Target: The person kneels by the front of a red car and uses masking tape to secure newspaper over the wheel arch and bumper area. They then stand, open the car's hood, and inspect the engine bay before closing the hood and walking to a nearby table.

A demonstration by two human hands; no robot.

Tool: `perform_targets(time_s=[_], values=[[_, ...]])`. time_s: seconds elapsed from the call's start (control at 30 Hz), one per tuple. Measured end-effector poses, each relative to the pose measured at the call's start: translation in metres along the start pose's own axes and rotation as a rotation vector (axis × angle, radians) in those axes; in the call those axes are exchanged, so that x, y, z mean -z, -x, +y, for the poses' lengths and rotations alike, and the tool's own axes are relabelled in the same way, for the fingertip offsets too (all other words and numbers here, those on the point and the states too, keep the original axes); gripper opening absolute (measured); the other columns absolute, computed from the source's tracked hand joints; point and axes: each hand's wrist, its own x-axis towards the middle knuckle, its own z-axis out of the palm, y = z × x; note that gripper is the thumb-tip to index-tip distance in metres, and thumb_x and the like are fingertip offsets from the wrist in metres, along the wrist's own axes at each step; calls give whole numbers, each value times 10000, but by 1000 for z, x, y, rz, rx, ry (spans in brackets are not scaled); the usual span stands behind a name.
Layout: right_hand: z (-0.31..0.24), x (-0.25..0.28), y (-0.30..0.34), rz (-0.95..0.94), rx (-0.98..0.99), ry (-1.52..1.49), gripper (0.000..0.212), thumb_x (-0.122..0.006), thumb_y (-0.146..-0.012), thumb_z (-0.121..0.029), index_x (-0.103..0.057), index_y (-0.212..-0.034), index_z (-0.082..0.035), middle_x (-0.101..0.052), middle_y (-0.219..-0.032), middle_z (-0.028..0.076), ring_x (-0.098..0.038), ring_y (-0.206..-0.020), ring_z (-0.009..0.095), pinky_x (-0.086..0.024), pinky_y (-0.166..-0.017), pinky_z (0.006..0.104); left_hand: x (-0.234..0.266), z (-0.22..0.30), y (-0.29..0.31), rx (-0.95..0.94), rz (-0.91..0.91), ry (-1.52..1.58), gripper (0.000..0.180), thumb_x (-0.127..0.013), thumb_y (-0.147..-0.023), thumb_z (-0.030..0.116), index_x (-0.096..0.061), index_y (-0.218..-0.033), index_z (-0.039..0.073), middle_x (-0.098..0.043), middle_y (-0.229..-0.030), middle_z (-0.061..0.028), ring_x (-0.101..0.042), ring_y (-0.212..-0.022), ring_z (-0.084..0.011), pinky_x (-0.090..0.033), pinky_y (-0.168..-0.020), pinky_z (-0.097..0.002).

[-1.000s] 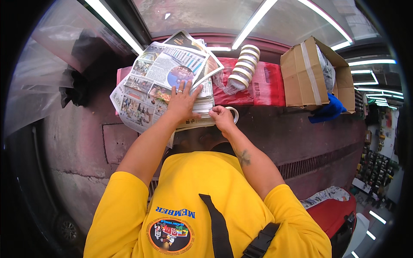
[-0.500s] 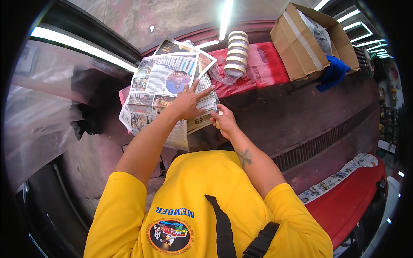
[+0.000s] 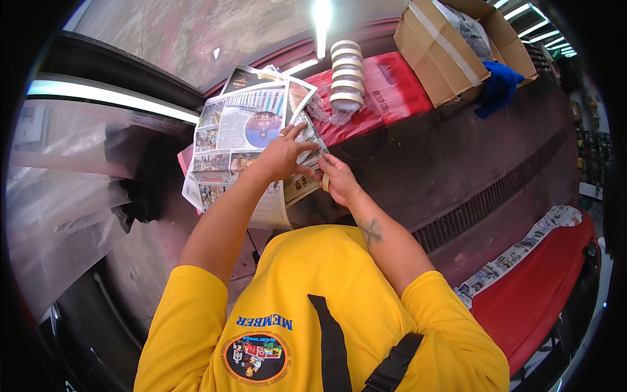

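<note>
A pile of newspaper sheets (image 3: 219,140) lies in front of me, its right side folded into layers. Across that folded side rests my left hand (image 3: 282,157), fingers spread and pressing the paper flat. At the right edge of the fold my right hand (image 3: 339,183) is closed, thumb and forefinger pinching the newspaper's edge. A small pale beige strip (image 3: 326,182), which looks like masking tape, shows at the right hand's curled fingers; how it is held is partly hidden.
Beyond the paper, a plastic-wrapped stack of masking tape rolls (image 3: 347,78) lies on a red surface (image 3: 392,91). Right of it stands an open cardboard box (image 3: 441,55) with a blue cloth (image 3: 499,88). A red panel edged with newspaper (image 3: 539,287) is at lower right; clear plastic sheeting (image 3: 59,196) hangs left.
My view has shifted slightly. The right hand has turned a little and keeps its pinch at the paper's edge; the left hand stays spread on the newspaper.
</note>
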Motion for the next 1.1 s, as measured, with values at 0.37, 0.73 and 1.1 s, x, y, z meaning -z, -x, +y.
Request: perform_targets(time_s=[0.37,0.73,1.1], values=[[18,4,-11,246,78,184,218,-657,-1085,-231,-675,-1253,-92,-672,-913,-24,-629,-686,81,-484,-561,259,22,7,-8,11,-54,41,549,-788,-770,105,-664,-1286,245,-397,-1657,-225,-506,-1396,-560,-540,-1092,-552],[-10,-41,6,250,122,503,139,-707,-1045,-188,-747,-1027,-55,-656,-790,-36,-529,-565,46,-433,-508,239,8,3,8,-33,151,-125,430,-747,-818,123,-723,-1234,228,-422,-1641,-274,-571,-1355,-512,-590,-1006,-522],[-47,-23,136,178,66,491,171,-720,-1041,-226,-759,-1035,-60,-678,-811,-45,-542,-614,25,-439,-560,216,-4,-9,3,-3,241,-42,334,-656,-909,97,-715,-1200,252,-447,-1628,-264,-573,-1362,-502,-614,-928,-522]])
